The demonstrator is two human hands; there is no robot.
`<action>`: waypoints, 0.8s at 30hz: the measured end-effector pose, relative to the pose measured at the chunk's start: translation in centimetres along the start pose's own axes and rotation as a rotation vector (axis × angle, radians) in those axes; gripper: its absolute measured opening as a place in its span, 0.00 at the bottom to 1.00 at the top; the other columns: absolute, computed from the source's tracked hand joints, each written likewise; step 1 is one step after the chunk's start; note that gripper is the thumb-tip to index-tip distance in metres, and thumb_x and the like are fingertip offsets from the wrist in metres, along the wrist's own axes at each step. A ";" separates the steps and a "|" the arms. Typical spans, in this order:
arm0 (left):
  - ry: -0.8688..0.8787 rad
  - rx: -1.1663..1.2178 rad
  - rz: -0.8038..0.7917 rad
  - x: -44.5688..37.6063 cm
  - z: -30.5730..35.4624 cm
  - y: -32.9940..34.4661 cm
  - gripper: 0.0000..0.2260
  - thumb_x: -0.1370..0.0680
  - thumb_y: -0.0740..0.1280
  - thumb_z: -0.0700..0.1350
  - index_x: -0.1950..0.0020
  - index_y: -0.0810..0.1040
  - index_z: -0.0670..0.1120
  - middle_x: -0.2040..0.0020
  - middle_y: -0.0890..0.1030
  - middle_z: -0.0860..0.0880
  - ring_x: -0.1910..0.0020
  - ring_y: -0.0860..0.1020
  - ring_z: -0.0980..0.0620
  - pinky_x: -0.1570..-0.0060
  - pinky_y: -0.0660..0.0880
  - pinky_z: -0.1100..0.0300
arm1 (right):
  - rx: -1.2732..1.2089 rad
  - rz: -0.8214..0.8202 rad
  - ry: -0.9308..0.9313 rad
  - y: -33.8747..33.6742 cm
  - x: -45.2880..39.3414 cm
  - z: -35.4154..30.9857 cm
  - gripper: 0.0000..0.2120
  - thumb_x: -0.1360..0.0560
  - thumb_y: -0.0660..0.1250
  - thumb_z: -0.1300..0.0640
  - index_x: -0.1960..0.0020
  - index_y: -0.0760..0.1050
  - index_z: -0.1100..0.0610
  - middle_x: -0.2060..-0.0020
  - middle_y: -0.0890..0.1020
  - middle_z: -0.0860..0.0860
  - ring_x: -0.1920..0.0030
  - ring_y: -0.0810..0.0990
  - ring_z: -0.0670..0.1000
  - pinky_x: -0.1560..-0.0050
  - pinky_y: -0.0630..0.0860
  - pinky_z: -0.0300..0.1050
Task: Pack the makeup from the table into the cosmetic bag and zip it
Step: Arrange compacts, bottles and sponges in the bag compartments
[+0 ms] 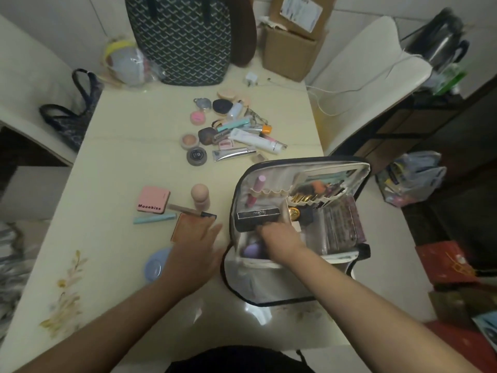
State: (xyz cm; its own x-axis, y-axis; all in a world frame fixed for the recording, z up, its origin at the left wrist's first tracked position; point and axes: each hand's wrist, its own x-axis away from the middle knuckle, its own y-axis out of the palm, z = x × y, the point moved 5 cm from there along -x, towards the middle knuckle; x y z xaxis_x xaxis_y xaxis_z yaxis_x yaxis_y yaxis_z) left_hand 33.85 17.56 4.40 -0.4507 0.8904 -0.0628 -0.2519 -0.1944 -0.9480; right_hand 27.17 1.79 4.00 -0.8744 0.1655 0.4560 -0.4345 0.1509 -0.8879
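The cosmetic bag (341,267) lies open on the table's right side, with brushes and tubes in its lid pockets. My right hand (279,240) is inside it, gripping a black rectangular palette (258,215) at its lower edge. My left hand (196,254) hovers with fingers spread just left of the bag, above an orange palette (188,226) and a blue round compact (154,266). Further left lie a pink Mooekiss compact (152,199), a teal tube (154,218) and a peach sponge (200,196). A pile of tubes, pots and puffs (231,130) sits mid-table.
A dark patterned tote (183,41) and cardboard boxes (290,49) stand at the table's (121,157) far edge, with a white charger plug (251,78) and cable. A cream chair (371,76) is at the right. Bags lie on the floor on both sides.
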 end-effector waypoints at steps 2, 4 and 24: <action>-0.197 0.129 -0.002 0.5 -2.8 0.3 0.19 0.24 0.59 0.52 0.41 0.76 0.41 0.41 0.74 0.42 0.43 0.75 0.40 0.51 0.77 0.49 | -0.053 -0.011 0.004 -0.1 0.1 -0.2 0.12 0.23 0.61 0.59 0.40 0.73 0.59 0.41 0.77 0.58 0.40 0.76 0.58 0.44 0.71 0.48; -0.368 0.174 -0.047 0.7 -4.8 1.0 0.20 0.25 0.65 0.52 0.38 0.75 0.41 0.39 0.75 0.41 0.43 0.76 0.40 0.51 0.76 0.51 | -0.157 -0.027 0.030 0.3 0.1 -0.3 0.11 0.24 0.65 0.54 0.45 0.75 0.59 0.44 0.79 0.59 0.43 0.78 0.58 0.47 0.73 0.46; -0.981 0.398 0.017 -2.0 -8.5 4.1 0.21 0.27 0.68 0.47 0.36 0.72 0.43 0.43 0.73 0.38 0.42 0.73 0.38 0.46 0.70 0.50 | -0.424 -0.063 0.147 2.2 1.1 0.2 0.11 0.26 0.61 0.62 0.48 0.79 0.57 0.46 0.74 0.58 0.44 0.75 0.57 0.46 0.71 0.44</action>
State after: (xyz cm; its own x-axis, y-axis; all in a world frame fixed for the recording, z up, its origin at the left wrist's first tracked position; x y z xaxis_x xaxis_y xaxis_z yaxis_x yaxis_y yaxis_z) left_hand 41.03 18.53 -2.01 -0.9065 0.1982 0.3729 -0.4214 -0.4823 -0.7680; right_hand 25.19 2.09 2.59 -0.7957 0.2753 0.5395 -0.3327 0.5456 -0.7692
